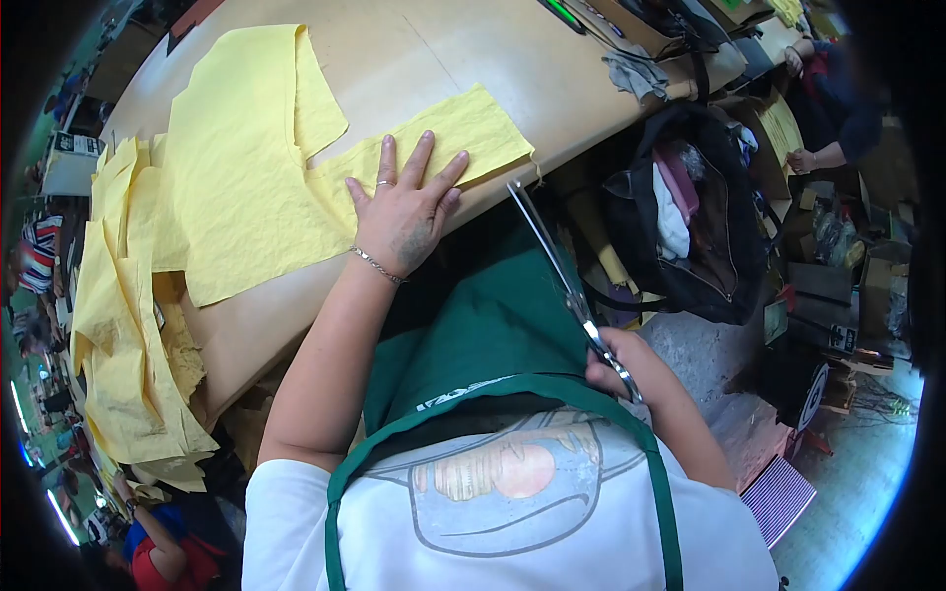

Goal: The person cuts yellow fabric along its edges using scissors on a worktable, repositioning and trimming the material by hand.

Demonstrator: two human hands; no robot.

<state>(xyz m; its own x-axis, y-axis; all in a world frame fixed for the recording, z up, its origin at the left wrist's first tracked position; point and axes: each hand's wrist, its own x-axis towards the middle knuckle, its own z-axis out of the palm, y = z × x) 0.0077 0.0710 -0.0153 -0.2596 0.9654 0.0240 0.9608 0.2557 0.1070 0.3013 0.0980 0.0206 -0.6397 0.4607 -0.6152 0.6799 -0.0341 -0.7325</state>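
Note:
My left hand (406, 202) lies with fingers spread on a yellow fabric piece (483, 133) near the table's front edge. The fabric continues leftward into a wide panel (236, 177) with a folded flap. My right hand (631, 364) is wrapped round the handles of long metal scissors (552, 256). Their blades look nearly closed, and the tips point up toward the fabric's right corner, beside a loose thread (537, 167). The scissors are off the table edge, over the green apron (483, 305).
Crumpled yellow fabric pieces (128, 325) hang over the table's left end. An open black bag (690, 217) is at the right. A grey cloth (636, 75) and tools lie on the table (394, 59). Another person's hand (801, 161) rests on yellow fabric at the upper right.

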